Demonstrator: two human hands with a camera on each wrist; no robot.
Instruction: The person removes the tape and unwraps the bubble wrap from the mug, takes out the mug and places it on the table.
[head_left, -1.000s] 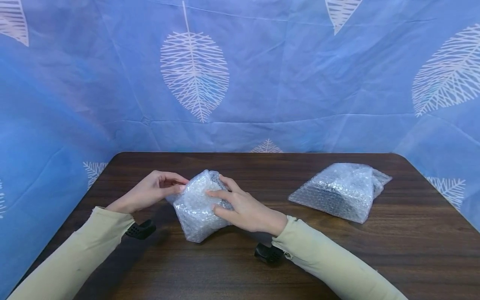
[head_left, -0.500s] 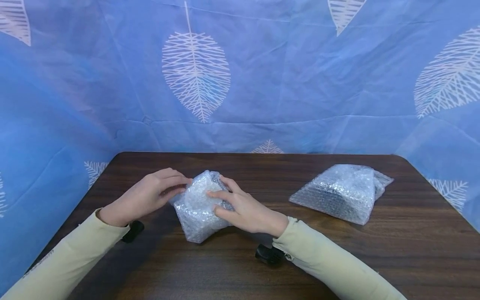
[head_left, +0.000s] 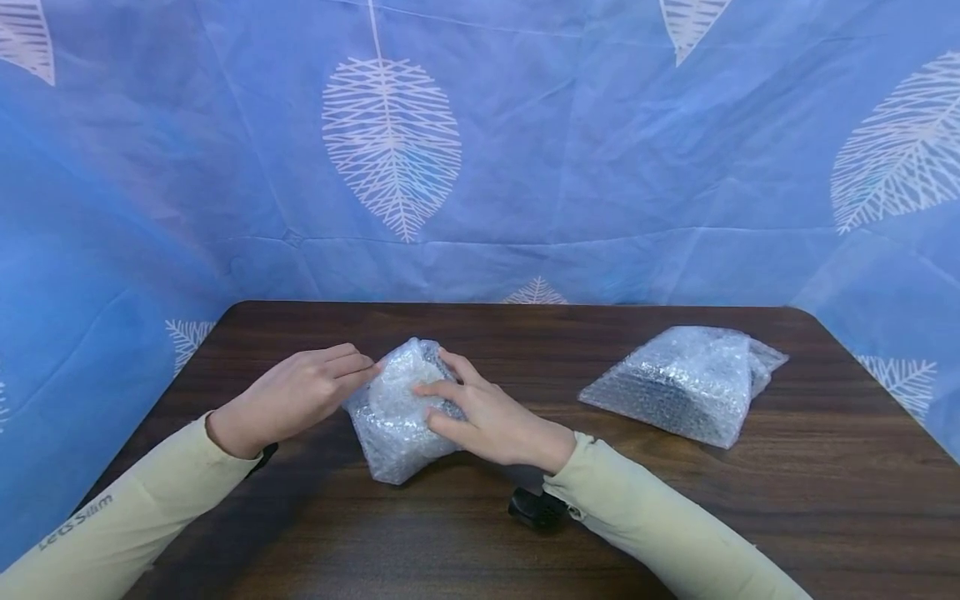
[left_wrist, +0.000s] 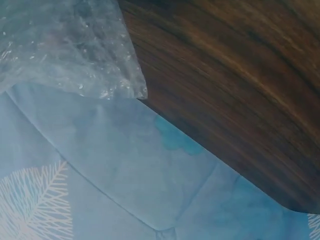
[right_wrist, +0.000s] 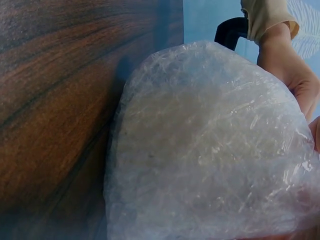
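Observation:
A bubble-wrapped bundle (head_left: pixel 401 417) sits on the table left of the middle. My left hand (head_left: pixel 303 392) is at its left side, with curled fingers pinching the bubble wrap there; the fingertips are partly hidden. My right hand (head_left: pixel 487 412) rests on the bundle's right side with spread, mostly straight fingers. Up close in the right wrist view, the bundle (right_wrist: pixel 210 145) looks rounded, with something pale showing dimly through the layers; its kind cannot be made out. The left wrist view has a corner of bubble wrap (left_wrist: pixel 75 55) and no fingers.
A second bubble-wrapped piece (head_left: pixel 682 383), folded with pointed corners, lies at the right of the dark wooden table (head_left: pixel 420 542). Blue cloth (head_left: pixel 600 150) with white leaf prints hangs behind and beside the table. Dark wrist camera (head_left: pixel 536 507) hangs under the right sleeve.
My left hand has turned over, back now upward, its fingers closing in on the bundle's left side. My right hand and both bundles have hardly moved.

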